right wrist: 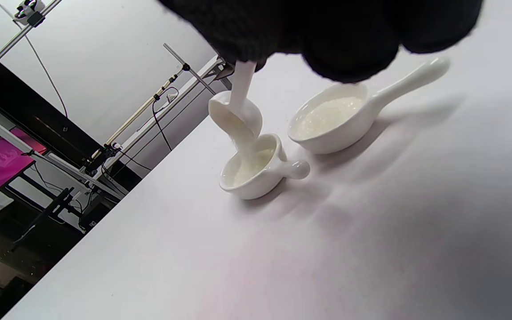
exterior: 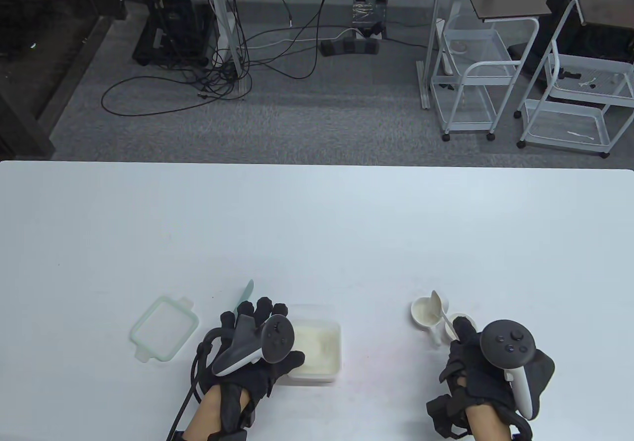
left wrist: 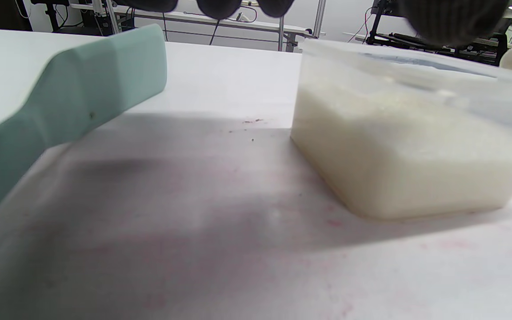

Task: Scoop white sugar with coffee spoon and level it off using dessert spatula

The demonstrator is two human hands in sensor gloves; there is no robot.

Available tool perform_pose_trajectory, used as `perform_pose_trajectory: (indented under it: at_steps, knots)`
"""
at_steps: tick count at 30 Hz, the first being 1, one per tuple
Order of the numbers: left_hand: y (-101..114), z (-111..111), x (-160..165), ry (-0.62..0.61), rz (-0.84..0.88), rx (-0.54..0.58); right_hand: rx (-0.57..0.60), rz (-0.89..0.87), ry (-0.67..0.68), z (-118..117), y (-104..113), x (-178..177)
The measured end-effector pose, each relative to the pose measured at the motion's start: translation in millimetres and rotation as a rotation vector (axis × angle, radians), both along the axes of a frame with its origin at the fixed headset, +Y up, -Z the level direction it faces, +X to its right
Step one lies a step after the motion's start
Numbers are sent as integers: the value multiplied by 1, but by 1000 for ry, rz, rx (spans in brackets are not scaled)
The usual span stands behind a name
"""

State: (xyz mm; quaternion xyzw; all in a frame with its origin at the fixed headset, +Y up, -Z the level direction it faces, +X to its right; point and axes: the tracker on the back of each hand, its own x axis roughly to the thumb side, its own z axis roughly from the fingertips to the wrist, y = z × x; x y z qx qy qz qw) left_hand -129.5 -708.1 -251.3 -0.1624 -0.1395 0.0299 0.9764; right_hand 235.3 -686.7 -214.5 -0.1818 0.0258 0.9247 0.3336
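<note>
My left hand [exterior: 252,314] grips a mint-green dessert spatula [exterior: 246,293]; its blade [left wrist: 74,98] pokes out past the fingers, just left of the clear tub of white sugar [exterior: 317,347] [left wrist: 407,142]. My right hand [exterior: 463,329] pinches the handle of a white coffee spoon [exterior: 438,304] [right wrist: 238,111]. The spoon is tilted, and sugar streams from it into a small white cup [exterior: 425,313] [right wrist: 256,171]. A second white cup [right wrist: 331,118] with sugar in it stands beside the first, half hidden under my right hand in the table view.
The tub's mint-rimmed lid [exterior: 163,334] lies flat to the left of my left hand. The white table [exterior: 317,223] stretches far behind the objects. Carts and cables stand on the floor beyond the table's far edge.
</note>
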Motion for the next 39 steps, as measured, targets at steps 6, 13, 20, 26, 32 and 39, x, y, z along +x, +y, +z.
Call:
perform_pose_trajectory:
  at_steps: [6, 13, 20, 26, 32, 39]
  knots:
    - [0, 0, 0, 4, 3, -1, 22, 172, 34, 2, 8, -16]
    - [0, -1, 0, 4, 0, -5, 36, 317, 52, 3, 12, -26]
    - [0, -1, 0, 5, 0, -4, 104, 270, 66, 5, 14, -28]
    - [-1, -1, -1, 7, 4, 0, 248, 151, 150, 6, 18, -32]
    - [-1, -1, -1, 7, 7, 5, 256, 128, 232, 3, 9, -47]
    - [-1, -1, -2, 9, 7, 5, 112, 10, 222, -6, -18, -57]
